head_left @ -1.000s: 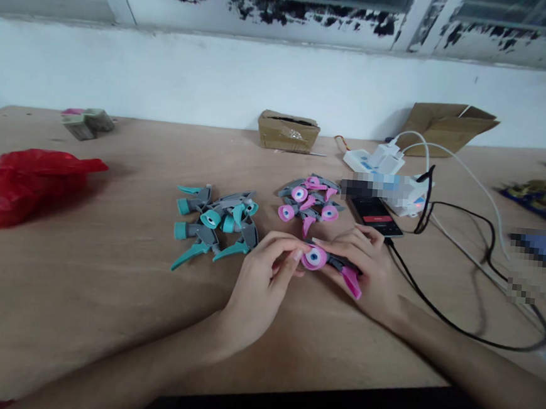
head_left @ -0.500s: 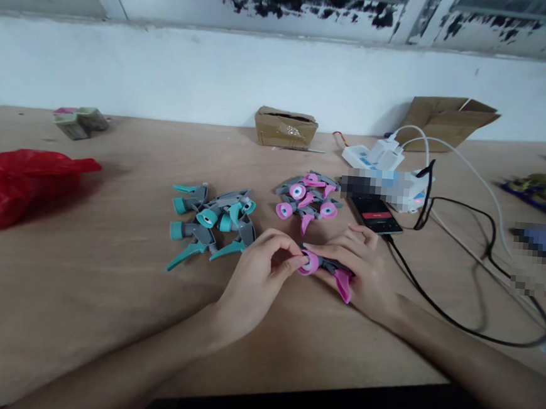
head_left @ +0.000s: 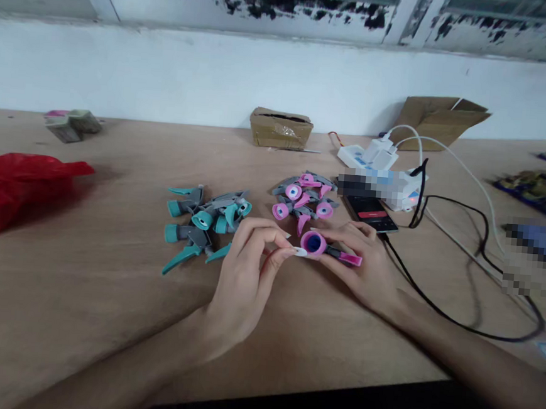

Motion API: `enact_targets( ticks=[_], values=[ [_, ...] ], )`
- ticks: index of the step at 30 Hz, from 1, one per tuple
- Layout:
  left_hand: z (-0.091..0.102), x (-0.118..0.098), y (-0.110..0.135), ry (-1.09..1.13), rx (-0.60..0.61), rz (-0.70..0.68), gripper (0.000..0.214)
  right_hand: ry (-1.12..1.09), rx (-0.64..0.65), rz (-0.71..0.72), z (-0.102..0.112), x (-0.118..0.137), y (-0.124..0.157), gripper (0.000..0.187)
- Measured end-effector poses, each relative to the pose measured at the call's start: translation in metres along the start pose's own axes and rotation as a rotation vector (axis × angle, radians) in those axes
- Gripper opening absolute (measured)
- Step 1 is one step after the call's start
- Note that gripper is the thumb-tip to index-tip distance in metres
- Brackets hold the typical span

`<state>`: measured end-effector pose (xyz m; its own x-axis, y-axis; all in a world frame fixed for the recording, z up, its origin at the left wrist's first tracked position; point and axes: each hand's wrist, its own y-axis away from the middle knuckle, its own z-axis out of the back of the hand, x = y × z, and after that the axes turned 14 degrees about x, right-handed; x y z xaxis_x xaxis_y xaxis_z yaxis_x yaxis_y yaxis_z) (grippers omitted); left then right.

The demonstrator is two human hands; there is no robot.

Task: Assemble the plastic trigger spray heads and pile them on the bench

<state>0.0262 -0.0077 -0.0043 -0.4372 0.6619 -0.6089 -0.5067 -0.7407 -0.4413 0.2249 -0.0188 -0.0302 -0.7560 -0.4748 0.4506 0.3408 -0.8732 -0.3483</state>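
My right hand (head_left: pixel 367 268) grips a pink and grey spray trigger head (head_left: pixel 319 246), its round pink cap turned up toward me. My left hand (head_left: pixel 249 272) pinches a small white disc (head_left: pixel 299 252) between thumb and forefinger, right beside that cap. Just behind the hands lies a small pile of pink and grey trigger heads (head_left: pixel 304 200). A pile of teal and grey trigger heads (head_left: pixel 203 224) lies to the left of my left hand.
A phone (head_left: pixel 370 213) with a black cable lies right of the pink pile, by a white power strip (head_left: pixel 375 165). Two cardboard boxes (head_left: pixel 281 128) (head_left: pixel 443 120) stand by the wall. A red plastic bag (head_left: pixel 14 187) lies at the far left on the wooden table (head_left: pixel 81 290).
The white disc has come out of the pink cap and now sits in my left fingers. My right hand has turned the trigger head so that the cap's opening faces up.
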Motion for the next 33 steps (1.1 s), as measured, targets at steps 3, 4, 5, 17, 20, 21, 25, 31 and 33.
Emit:
enact_targets(
  ticks=[3, 4, 5, 17, 20, 21, 25, 31, 33],
  values=[
    [0.002, 0.006, -0.001, -0.076, -0.032, -0.146, 0.009, -0.082, 0.047, 0.050, -0.001, 0.006, 0.001, 0.025],
    [0.003, 0.008, -0.002, -0.102, -0.034, -0.182, 0.009, -0.105, 0.060, 0.070, -0.002, 0.008, 0.002, 0.025],
    [0.003, 0.009, -0.002, -0.129, -0.034, -0.211, 0.010, -0.126, 0.067, 0.084, -0.003, 0.010, 0.002, 0.024],
    [0.001, 0.010, -0.003, -0.082, 0.098, -0.285, 0.012, -0.202, 0.011, 0.062, -0.003, 0.005, 0.003, 0.028],
    [0.002, 0.010, -0.004, -0.049, 0.113, -0.241, 0.010, -0.205, 0.017, 0.061, -0.003, 0.004, 0.003, 0.027],
    [0.002, 0.009, -0.005, -0.038, 0.120, -0.228, 0.009, -0.207, 0.017, 0.062, -0.003, 0.004, 0.003, 0.028],
    [0.003, 0.007, -0.006, 0.011, 0.153, -0.198, 0.010, -0.197, 0.011, 0.077, -0.003, 0.002, 0.003, 0.027],
    [0.002, 0.005, -0.006, 0.115, 0.189, -0.083, 0.010, -0.145, 0.007, 0.115, -0.001, 0.006, 0.003, 0.026],
    [0.002, 0.005, -0.006, 0.132, 0.199, -0.055, 0.010, -0.113, 0.007, 0.137, 0.001, 0.008, 0.003, 0.026]
  ],
)
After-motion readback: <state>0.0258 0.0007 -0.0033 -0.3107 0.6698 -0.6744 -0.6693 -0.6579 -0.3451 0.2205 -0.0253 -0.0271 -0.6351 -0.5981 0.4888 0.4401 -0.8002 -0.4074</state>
